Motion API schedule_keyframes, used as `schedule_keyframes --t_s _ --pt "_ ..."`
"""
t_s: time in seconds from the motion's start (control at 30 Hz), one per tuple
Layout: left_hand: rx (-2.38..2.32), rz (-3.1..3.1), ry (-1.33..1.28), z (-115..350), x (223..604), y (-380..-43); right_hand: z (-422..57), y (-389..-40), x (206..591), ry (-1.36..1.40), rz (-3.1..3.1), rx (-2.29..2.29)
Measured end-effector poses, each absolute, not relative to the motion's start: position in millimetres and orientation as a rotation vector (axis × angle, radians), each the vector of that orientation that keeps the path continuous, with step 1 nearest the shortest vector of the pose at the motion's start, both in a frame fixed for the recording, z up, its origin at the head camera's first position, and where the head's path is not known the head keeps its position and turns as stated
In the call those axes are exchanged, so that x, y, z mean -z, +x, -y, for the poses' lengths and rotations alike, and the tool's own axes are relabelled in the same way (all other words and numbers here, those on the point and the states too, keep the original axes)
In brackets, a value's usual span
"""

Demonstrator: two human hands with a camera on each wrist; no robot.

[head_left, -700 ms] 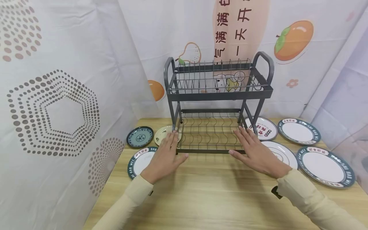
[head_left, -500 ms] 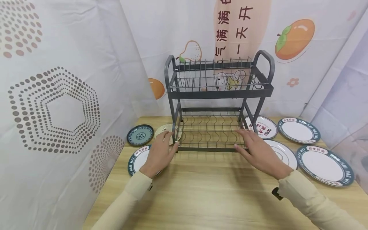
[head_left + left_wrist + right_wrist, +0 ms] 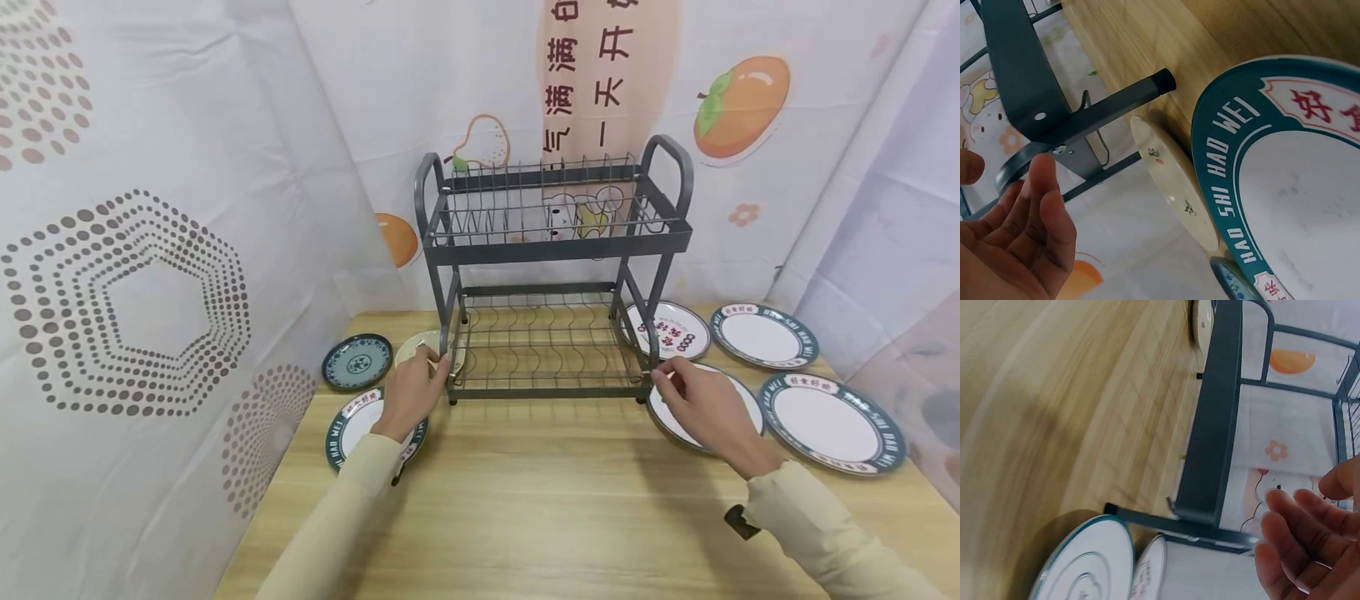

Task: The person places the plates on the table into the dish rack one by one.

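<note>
A dark grey two-tier dish rack [image 3: 555, 251] stands on the wooden table [image 3: 540, 483], with bare wire shelves on both levels. My left hand [image 3: 412, 393] is at the rack's left front post, thumb and curled fingers about it just above the lower shelf. On the opposite side, my right hand [image 3: 708, 410] pinches at the right front post at about the same height. In the left wrist view, curled fingertips [image 3: 1042, 172] lie right at the post. The right wrist view has the fingers [image 3: 1291, 519] bent beside the frame.
Left of the rack lie a blue patterned saucer [image 3: 358, 362], a cream plate [image 3: 453, 360] and a green-rimmed plate [image 3: 343, 433]. Several plates lie on the right, including a green-rimmed oval one [image 3: 825, 423] and a white one [image 3: 742, 400]. Printed curtains [image 3: 337, 83] hang behind and beside the table.
Both hands have moved from spread, straight fingers in front of the lower shelf outward to the front posts, and their fingers have curled in. The view has shifted slightly.
</note>
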State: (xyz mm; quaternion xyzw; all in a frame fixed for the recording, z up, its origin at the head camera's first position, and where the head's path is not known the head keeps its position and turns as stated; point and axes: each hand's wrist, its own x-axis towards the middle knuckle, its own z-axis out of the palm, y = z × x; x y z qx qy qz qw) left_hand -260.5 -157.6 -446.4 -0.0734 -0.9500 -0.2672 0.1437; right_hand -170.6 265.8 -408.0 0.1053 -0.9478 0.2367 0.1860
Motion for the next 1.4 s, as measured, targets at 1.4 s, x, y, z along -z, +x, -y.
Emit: schedule_keyframes --t_s 1.4 --pt "1.994 2.184 -0.350 139.4 310.1 -294.5 -348.9 -174.8 433.1 0.039 2.845 -0.730"
